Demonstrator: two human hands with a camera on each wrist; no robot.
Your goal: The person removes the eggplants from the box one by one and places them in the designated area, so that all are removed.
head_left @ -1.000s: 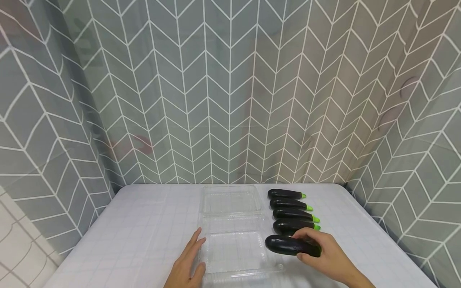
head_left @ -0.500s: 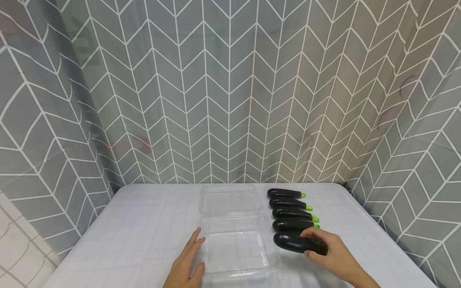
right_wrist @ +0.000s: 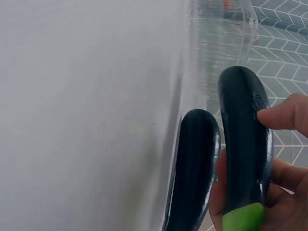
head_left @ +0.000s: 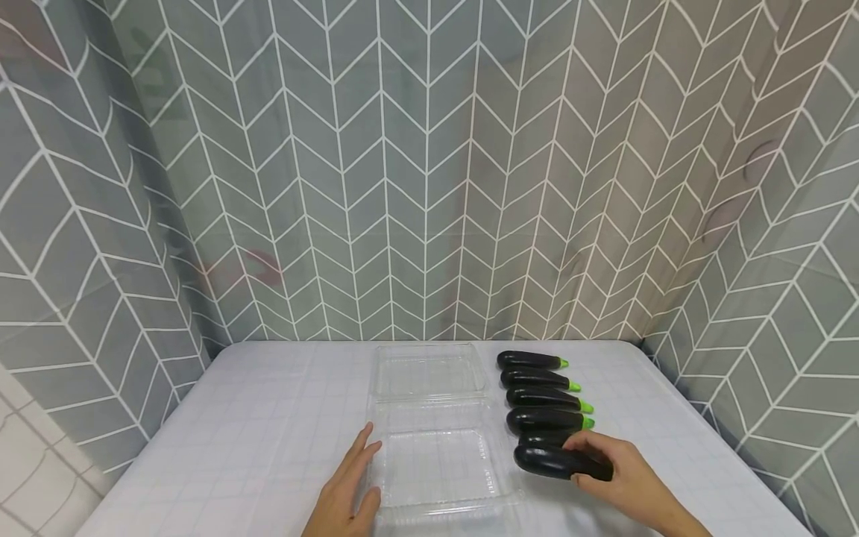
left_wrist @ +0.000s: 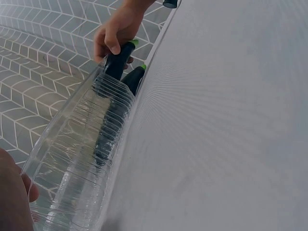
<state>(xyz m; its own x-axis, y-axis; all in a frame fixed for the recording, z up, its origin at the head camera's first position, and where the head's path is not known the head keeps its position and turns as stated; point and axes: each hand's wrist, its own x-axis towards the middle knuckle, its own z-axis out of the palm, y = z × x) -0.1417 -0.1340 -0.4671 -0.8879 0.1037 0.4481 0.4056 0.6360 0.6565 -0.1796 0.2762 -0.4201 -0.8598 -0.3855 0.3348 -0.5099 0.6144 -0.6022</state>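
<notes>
My right hand (head_left: 620, 477) grips a dark, glossy eggplant (head_left: 550, 461) near its stem end, thumb on one side and fingers on the other. In the right wrist view this eggplant's green cap (right_wrist: 244, 219) shows, and another eggplant (right_wrist: 192, 168) lies on the table below it. That lower eggplant (head_left: 533, 438) is partly hidden behind the held one in the head view. At the left side of an open clear plastic clamshell container (head_left: 436, 470) is my left hand (head_left: 345, 485), fingers extended along the edge. The container holds nothing.
Several more eggplants (head_left: 543, 397) with green stem ends lie in a row to the container's right. Its lid (head_left: 429, 373) is folded back toward the far edge of the white table (head_left: 268, 432). A grey chevron-patterned curtain (head_left: 423, 186) hangs behind and at both sides.
My right hand has moved rightward with the eggplant, away from the container, then slightly nearer. Another eggplant now shows behind the held one. The left hand has stayed almost still.
</notes>
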